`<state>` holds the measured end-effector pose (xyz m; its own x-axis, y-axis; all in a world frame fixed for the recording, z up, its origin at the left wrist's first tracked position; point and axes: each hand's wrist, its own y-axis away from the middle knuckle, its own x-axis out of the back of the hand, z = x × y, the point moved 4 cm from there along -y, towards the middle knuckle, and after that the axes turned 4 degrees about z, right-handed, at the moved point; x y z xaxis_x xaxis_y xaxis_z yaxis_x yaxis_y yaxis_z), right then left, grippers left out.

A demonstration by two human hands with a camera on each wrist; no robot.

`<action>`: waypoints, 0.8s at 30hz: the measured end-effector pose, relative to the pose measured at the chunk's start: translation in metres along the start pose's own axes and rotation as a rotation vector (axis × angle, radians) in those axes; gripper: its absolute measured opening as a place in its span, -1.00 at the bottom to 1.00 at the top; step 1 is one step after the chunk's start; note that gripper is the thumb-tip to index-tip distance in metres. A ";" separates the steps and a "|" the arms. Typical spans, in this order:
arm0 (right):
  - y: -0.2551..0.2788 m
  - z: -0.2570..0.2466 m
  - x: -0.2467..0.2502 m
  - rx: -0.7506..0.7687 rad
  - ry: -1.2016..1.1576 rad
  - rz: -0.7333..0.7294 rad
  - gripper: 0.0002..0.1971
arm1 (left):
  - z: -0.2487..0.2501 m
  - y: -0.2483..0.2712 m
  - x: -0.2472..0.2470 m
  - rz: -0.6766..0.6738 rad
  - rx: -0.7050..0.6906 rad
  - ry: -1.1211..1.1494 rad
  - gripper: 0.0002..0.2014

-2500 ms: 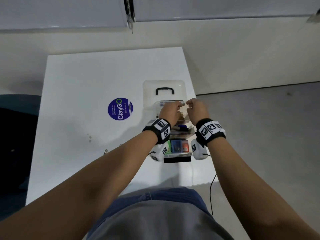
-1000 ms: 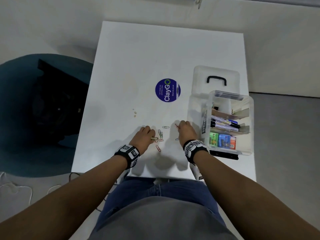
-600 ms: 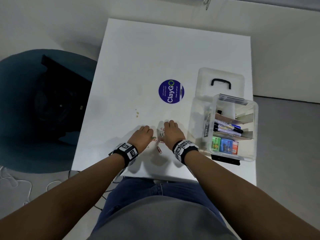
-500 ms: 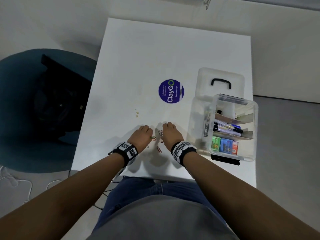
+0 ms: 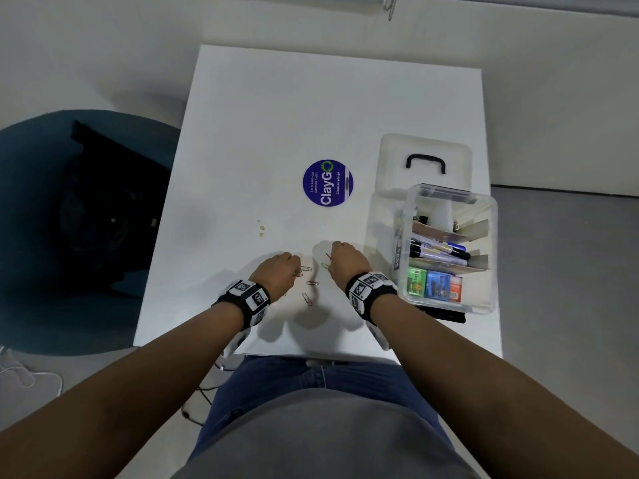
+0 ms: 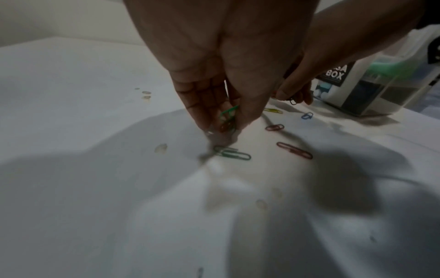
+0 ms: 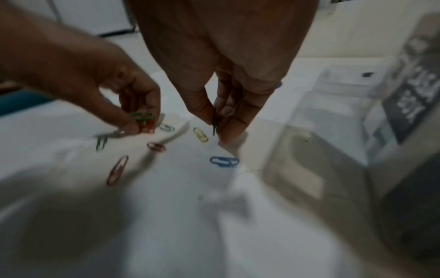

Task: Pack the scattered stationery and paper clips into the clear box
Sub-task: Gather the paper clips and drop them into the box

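Observation:
Several coloured paper clips lie on the white table near its front edge: a red clip, a blue clip, a yellow clip, a green clip. My left hand pinches a green and a red clip between thumb and fingers just above the table. My right hand pinches a dark clip upright in its fingertips. The clear box stands open to the right, holding markers, cards and small coloured packs.
The box's clear lid with a black handle lies behind the box. A round purple ClayGo sticker is on the table's middle. A dark blue chair with a black bag stands left of the table.
Both hands left the box and came down to the scattered clips. In the last half second each picked up clips; the right hand shifted slightly right.

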<state>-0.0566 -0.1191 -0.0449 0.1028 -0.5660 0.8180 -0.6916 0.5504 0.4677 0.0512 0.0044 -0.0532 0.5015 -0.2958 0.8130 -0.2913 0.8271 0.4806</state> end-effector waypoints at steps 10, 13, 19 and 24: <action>0.034 0.051 0.103 -0.087 -0.632 0.405 -0.97 | 0.088 -0.009 0.082 0.297 -0.038 0.499 -0.92; 0.048 0.093 0.146 -0.159 -0.681 0.581 -0.96 | 0.149 -0.031 0.113 0.355 -0.104 0.687 -0.90; 0.060 0.178 0.193 -0.308 -0.661 0.737 -0.95 | 0.262 -0.084 0.131 0.383 -0.256 0.725 -0.92; 0.058 0.214 0.193 -0.433 -0.557 0.640 -0.92 | 0.304 -0.118 0.105 0.378 -0.199 0.627 -0.91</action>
<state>-0.2300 -0.3277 0.0684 -0.6364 -0.2281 0.7369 -0.1617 0.9735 0.1616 -0.1098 -0.2697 0.0751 0.7833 0.3029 0.5429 -0.4128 0.9064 0.0900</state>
